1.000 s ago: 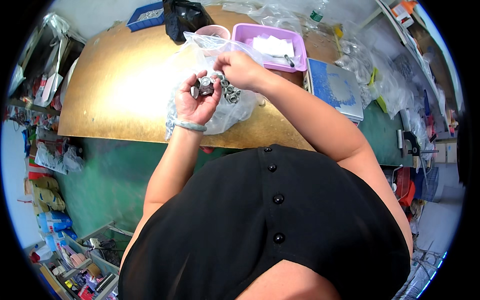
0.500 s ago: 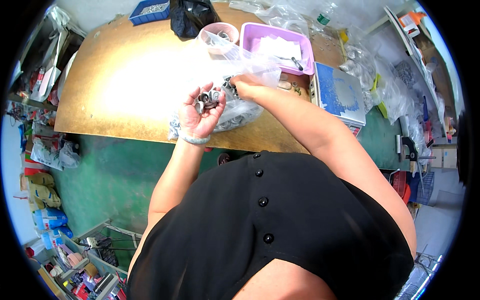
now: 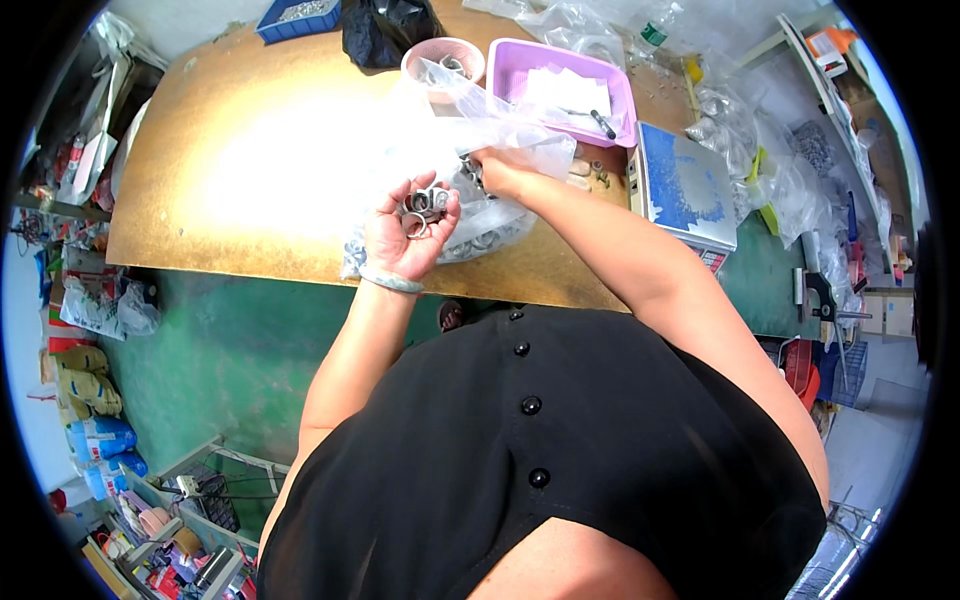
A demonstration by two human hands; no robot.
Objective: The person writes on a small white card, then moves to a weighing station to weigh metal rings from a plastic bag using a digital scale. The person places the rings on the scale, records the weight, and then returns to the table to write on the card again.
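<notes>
My left hand is palm up over the table, fingers curled round several grey metal rings. One ring lies flat lower in the palm, its round opening showing. A pale bangle circles that wrist. Just to the right, my right hand reaches into the mouth of a clear plastic bag. Its fingertips are down among more metal rings and cannot be made out. The bag's lower part, full of similar grey pieces, lies on the wooden table behind and beside my left hand.
Behind the bag stand a pink round tub with metal pieces and a purple basket holding white paper and a black pen. A blue-topped scale sits at the right. A black bag and blue tray are at the back.
My left hand has shifted slightly right, and the rings in its palm lie differently, with one now flat and separate. My right hand stays in the bag, a little further right.
</notes>
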